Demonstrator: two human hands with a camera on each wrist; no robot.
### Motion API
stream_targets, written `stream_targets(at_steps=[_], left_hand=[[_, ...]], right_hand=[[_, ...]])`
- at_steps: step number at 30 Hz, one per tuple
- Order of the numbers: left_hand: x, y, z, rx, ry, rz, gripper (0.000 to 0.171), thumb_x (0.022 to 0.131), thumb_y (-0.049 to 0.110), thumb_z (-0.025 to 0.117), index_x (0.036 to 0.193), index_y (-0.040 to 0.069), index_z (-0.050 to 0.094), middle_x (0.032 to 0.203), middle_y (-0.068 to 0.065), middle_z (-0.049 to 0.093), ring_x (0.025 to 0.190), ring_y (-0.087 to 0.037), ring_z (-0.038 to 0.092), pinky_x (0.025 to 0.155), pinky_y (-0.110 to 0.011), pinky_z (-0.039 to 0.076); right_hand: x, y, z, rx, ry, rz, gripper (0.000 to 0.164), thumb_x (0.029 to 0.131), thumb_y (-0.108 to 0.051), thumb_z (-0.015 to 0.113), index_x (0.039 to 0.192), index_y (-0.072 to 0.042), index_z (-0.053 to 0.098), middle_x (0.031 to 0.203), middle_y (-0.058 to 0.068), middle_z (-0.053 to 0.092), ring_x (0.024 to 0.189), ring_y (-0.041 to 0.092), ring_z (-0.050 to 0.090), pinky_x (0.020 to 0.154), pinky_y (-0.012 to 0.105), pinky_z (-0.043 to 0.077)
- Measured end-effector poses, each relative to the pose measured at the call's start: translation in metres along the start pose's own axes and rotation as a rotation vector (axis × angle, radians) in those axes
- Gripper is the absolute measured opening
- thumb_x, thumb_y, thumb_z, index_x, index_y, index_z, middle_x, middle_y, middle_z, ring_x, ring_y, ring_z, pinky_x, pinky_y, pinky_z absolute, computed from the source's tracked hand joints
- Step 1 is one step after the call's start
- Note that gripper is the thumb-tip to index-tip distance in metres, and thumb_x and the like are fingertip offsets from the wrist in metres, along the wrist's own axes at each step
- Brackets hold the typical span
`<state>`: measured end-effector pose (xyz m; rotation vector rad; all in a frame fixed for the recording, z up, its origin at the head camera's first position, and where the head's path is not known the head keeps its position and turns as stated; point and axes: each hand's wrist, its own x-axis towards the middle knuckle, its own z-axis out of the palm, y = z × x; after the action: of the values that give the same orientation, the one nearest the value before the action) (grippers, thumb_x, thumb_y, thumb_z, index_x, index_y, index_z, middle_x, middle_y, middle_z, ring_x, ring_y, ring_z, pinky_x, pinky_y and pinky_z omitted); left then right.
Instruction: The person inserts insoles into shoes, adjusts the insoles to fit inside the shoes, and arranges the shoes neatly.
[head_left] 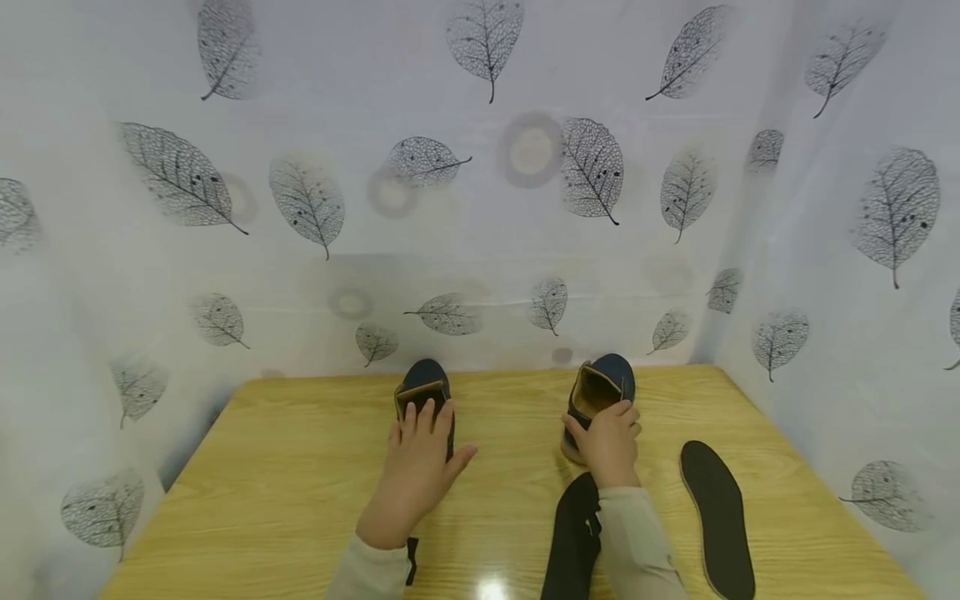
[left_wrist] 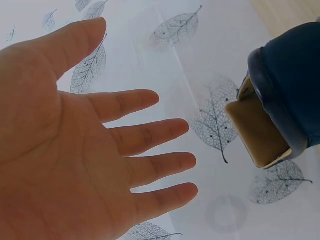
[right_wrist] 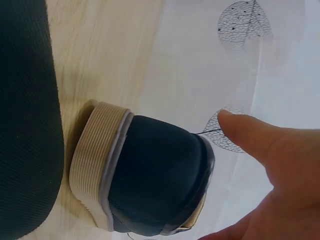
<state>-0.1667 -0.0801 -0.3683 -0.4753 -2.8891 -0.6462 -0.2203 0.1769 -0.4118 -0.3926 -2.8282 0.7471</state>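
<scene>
Two dark blue shoes stand near the back of the wooden table. Over the left shoe (head_left: 427,372) my left hand (head_left: 415,475) is stretched out, fingers spread. In the left wrist view its palm faces the camera, apart from the shoe's (left_wrist: 295,90) tan-lined opening. My right hand (head_left: 613,446) is above the rear of the right shoe (head_left: 617,372), its thumb to the left of the opening. The right wrist view shows the thumb extended, apart from the shoe's (right_wrist: 155,175) heel; most of the other fingers are out of that view.
One dark insole (head_left: 572,542) lies beside my right forearm, partly covered by it. Farther right is another dark insole (head_left: 716,517). A leaf-patterned white sheet (head_left: 450,225) hangs behind the wooden table (head_left: 300,467). A small black piece (head_left: 411,560) shows by my left sleeve.
</scene>
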Motion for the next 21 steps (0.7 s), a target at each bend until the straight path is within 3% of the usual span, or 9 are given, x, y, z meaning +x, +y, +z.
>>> stream_targets(at_steps=[5, 11, 21], left_hand=[[0.0, 0.001, -0.001, 0.01, 0.005, 0.008, 0.069, 0.097, 0.04, 0.056, 0.15, 0.0, 0.04, 0.149, -0.032, 0.034, 0.137, -0.056, 0.027, 0.105, -0.068, 0.023], [0.0, 0.001, -0.001, 0.011, 0.011, 0.015, 0.068, 0.096, 0.039, 0.056, 0.149, -0.001, 0.04, 0.148, -0.033, 0.035, 0.136, -0.057, 0.028, 0.104, -0.068, 0.024], [-0.001, 0.001, 0.0, 0.015, 0.018, 0.023, 0.069, 0.096, 0.04, 0.056, 0.149, -0.001, 0.041, 0.147, -0.033, 0.036, 0.135, -0.057, 0.028, 0.104, -0.068, 0.024]], right_hand=[[0.006, 0.0, 0.003, -0.024, -0.025, 0.038, 0.11, 0.092, -0.051, 0.059, 0.137, 0.035, 0.008, 0.127, 0.055, 0.023, 0.107, 0.065, 0.04, 0.067, 0.055, 0.051], [0.011, 0.001, 0.008, -0.039, -0.053, 0.066, 0.111, 0.09, -0.05, 0.062, 0.136, 0.036, 0.008, 0.124, 0.055, 0.025, 0.103, 0.06, 0.043, 0.067, 0.053, 0.05], [0.017, 0.0, 0.013, -0.082, -0.027, 0.072, 0.109, 0.09, -0.049, 0.063, 0.132, 0.039, 0.014, 0.111, 0.049, 0.034, 0.085, 0.048, 0.047, 0.059, 0.046, 0.048]])
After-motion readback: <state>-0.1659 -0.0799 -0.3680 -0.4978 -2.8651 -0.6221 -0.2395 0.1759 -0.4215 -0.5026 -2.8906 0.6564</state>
